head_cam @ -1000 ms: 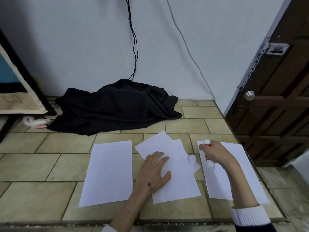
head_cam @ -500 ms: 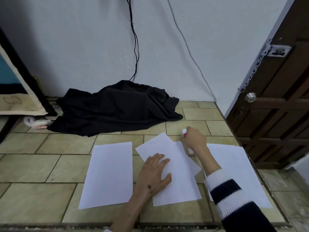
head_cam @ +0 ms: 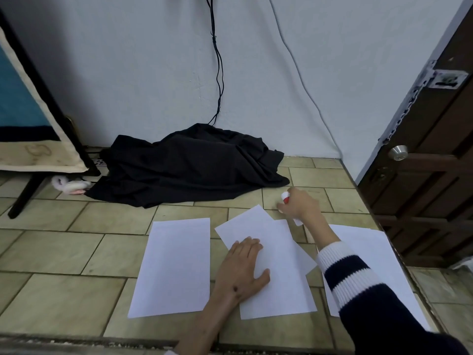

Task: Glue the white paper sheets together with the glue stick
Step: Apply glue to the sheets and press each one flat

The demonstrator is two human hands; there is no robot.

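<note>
While the left hand (head_cam: 243,267) lies flat, fingers straight and together, pressing on the middle sheets (head_cam: 279,275), the right hand (head_cam: 299,204) is out past their far corner, fingers curled round the glue stick (head_cam: 285,196). Stick is a small cylinder, white end with a red band showing above the fist, a white bit poking out below near the wrist; rest hidden in the grip, can't tell if capped. Right hand is over bare tile, just beyond the paper, not on it.

Middle sheets: thin matte white paper, two overlapping rectangles, the lower one skewed so its corner sticks out at the far left and right edge. Left sheet (head_cam: 174,267) is a plain flat rectangle, apart from the stack. Right sheet (head_cam: 378,254) is mostly covered by the right forearm and its ribbed knit sleeve (head_cam: 350,275), navy with white stripes; near edge cut off.

Floor (head_cam: 64,252) is glazed beige-green tile, worn, dark grout. Black cloth (head_cam: 189,167), soft and crumpled, heaped against the painted wall; whatever is under it is hidden. Black cables (head_cam: 217,73) run down into it. Dark panelled wooden door (head_cam: 422,175) at right with round metal knob (head_cam: 397,152) and chain latch. At left, something fluffy white-pink (head_cam: 69,185), partly hidden, unclear what.
</note>
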